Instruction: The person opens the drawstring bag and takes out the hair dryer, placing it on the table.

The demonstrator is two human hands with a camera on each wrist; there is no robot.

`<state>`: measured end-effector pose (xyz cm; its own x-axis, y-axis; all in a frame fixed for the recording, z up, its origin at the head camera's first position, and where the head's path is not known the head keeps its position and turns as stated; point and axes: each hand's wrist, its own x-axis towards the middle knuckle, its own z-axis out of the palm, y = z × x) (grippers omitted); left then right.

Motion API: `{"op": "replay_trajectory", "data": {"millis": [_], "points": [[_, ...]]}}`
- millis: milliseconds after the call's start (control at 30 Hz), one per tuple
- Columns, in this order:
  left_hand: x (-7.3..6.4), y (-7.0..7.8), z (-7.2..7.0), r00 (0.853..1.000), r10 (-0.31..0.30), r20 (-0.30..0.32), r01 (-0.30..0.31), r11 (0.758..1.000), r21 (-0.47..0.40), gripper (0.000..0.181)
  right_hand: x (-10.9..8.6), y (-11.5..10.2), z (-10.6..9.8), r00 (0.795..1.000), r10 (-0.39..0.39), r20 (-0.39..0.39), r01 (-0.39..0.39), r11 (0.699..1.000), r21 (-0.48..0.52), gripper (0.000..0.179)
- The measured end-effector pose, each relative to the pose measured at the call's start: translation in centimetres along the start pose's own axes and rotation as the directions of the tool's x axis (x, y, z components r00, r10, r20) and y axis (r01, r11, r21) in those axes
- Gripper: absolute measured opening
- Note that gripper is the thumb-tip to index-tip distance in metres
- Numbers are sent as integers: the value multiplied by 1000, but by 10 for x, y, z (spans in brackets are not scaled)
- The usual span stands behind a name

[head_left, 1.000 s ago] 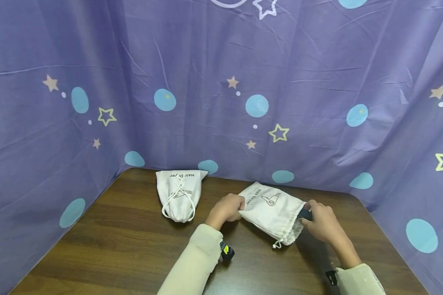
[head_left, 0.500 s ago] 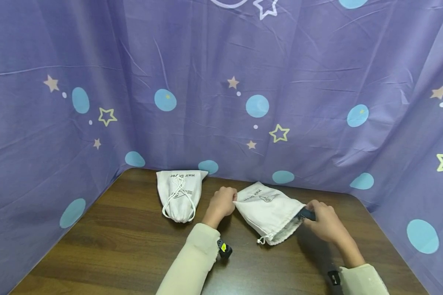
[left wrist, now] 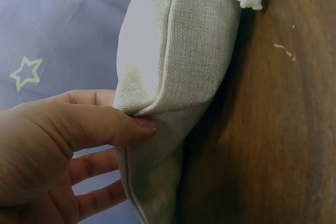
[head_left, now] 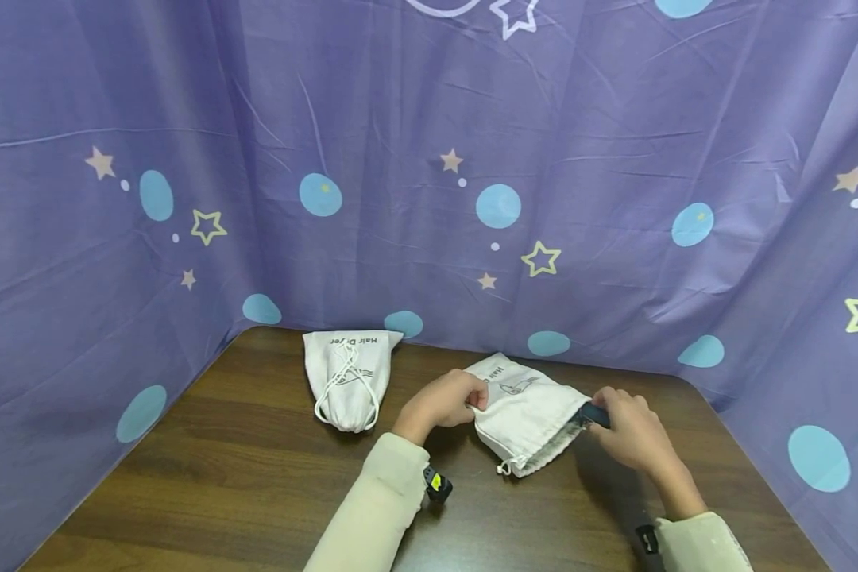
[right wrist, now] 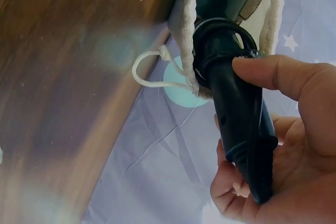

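A white cloth drawstring bag (head_left: 532,405), printed "Hair Dryer", lies on the table with its mouth facing right. My left hand (head_left: 446,403) pinches the closed end of the bag; in the left wrist view the thumb (left wrist: 113,125) presses on the corner seam. At the mouth, my right hand (head_left: 632,429) grips the dark handle of a hair dryer (right wrist: 236,95). Its cord is wrapped round the handle, and its body sits inside the bag, mostly hidden. A drawstring loop (right wrist: 157,72) hangs from the rim.
A second white "Hair Dryer" bag (head_left: 349,377) lies to the left near the back edge, its mouth drawn together and its cord on top. The brown wooden table (head_left: 257,477) is enclosed by a purple patterned curtain (head_left: 400,159).
My left hand moved left along the bag's closed end, then back right to a new hold. The bag's mouth swung left and gapes wider. My right hand stays on the handle.
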<state>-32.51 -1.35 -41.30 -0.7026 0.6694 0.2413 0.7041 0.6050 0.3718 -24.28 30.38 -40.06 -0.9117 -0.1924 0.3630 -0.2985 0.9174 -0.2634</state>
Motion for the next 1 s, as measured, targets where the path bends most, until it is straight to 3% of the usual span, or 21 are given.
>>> {"op": "replay_trajectory", "data": {"millis": [533,800,900,1000], "points": [[-4,-14,-3,994,-62,-92,62,998,-3,27,2,11,-3,994,-102,-43,104,993,46,25],[-4,-16,-8,970,-145,-195,143,989,-26,24,4,20,-13,984,-162,-70,171,976,138,20],[-4,-11,-8,965,-181,-188,186,983,9,25,4,21,-14,984,-167,-62,175,973,149,20],[-2,-3,-10,979,-132,-153,140,989,48,29,4,20,-14,984,-164,-63,172,974,146,20]]}}
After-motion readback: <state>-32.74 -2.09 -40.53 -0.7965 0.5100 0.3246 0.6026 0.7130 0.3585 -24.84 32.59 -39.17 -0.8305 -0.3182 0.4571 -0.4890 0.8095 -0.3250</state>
